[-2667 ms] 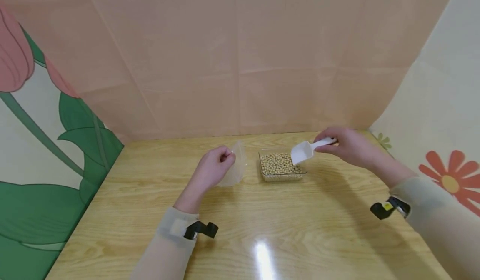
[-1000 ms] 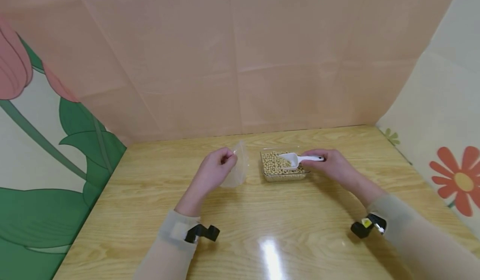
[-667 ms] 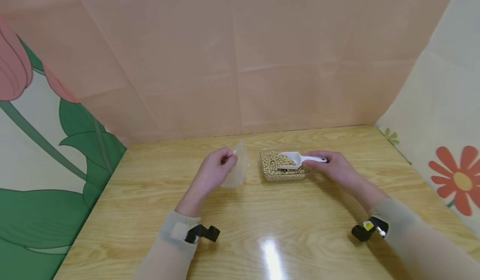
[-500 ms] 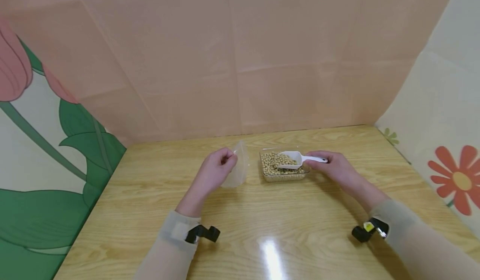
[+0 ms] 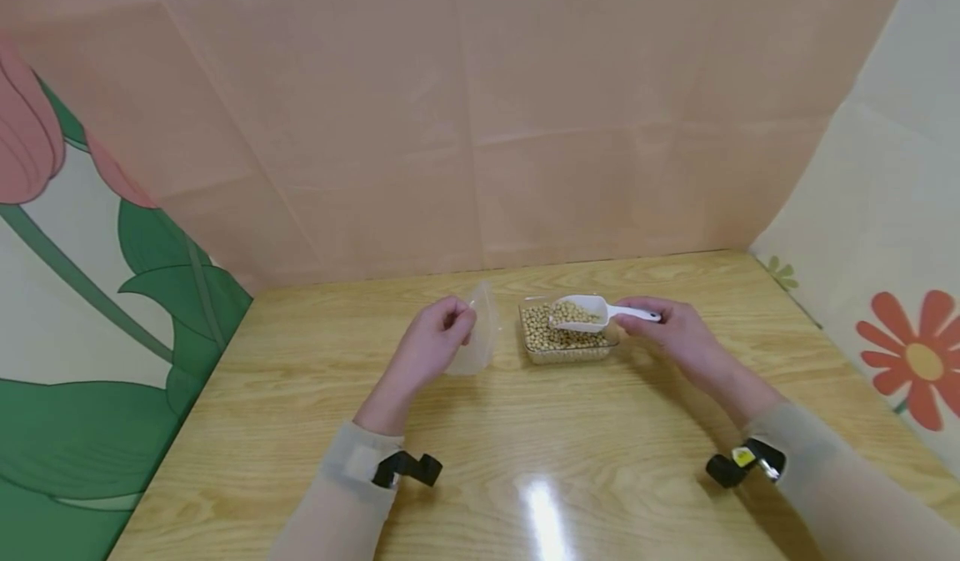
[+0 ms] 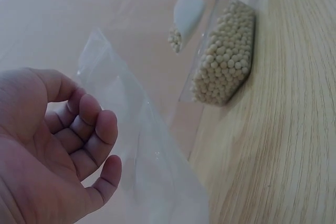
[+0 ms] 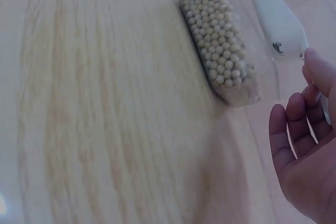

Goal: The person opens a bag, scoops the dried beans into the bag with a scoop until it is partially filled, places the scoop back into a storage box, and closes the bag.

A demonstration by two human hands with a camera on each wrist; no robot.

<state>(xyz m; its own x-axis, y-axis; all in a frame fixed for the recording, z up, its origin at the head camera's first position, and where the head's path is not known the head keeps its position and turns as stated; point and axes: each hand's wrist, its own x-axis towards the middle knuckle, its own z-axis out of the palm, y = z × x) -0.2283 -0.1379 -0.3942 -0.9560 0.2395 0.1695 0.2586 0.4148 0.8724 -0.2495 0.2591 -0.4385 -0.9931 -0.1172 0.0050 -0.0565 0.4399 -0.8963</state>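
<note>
My right hand point(image 5: 670, 325) grips the handle of a white scoop point(image 5: 609, 314), which hovers over a clear rectangular container point(image 5: 566, 357). Soybeans point(image 5: 576, 312) lie heaped in the scoop's bowl, and more soybeans point(image 7: 215, 35) fill the container. From the right wrist, the scoop's underside point(image 7: 280, 24) shows, above the container. My left hand point(image 5: 433, 336) pinches the top edge of a translucent plastic bag point(image 5: 477, 336), which hangs to the left of the container. In the left wrist view the bag point(image 6: 142, 150) spreads beside the curled fingers point(image 6: 102, 135).
All this is over a wood-grain table point(image 5: 480, 461). A pink cloth backdrop point(image 5: 465, 127) rises behind its far edge. Flower-printed panels stand at the left point(image 5: 75, 311) and right point(image 5: 885, 236).
My right hand has brought the scoop from above the container down into the soybeans, filled it, and lifted it slightly. The left hand and the bag stay almost where they were.
</note>
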